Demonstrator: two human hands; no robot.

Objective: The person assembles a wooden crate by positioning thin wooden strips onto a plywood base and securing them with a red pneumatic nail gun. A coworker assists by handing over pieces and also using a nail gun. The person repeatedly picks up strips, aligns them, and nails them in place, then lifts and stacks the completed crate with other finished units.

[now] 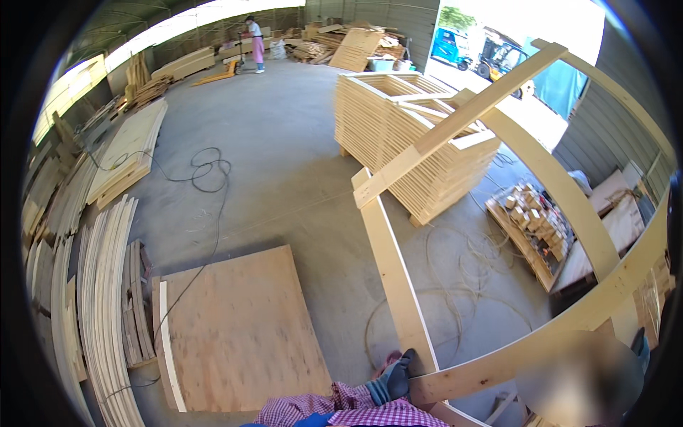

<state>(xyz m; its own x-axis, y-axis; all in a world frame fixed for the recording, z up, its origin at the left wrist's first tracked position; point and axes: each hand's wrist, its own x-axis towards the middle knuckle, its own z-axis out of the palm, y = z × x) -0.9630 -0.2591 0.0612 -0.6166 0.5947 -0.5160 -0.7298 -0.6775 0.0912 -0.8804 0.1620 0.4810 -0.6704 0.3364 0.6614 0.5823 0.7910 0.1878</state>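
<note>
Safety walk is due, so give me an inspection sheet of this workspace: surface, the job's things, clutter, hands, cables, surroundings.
Surface: bare grey concrete floor.
Job's things: large wooden frame of pale beams, held off the floor; stack of finished frames behind it.
Clutter: plywood sheet flat on the floor; curved wood strips piled at left; pallet of wood blocks at right.
Hands: left hand, in a dark glove, grips the frame at its lower corner joint; right hand not in view.
Cables: black cable coiled and trailing across the floor.
Surroundings: open shed; a person working at the far end; vehicles outside the doorway.
</note>
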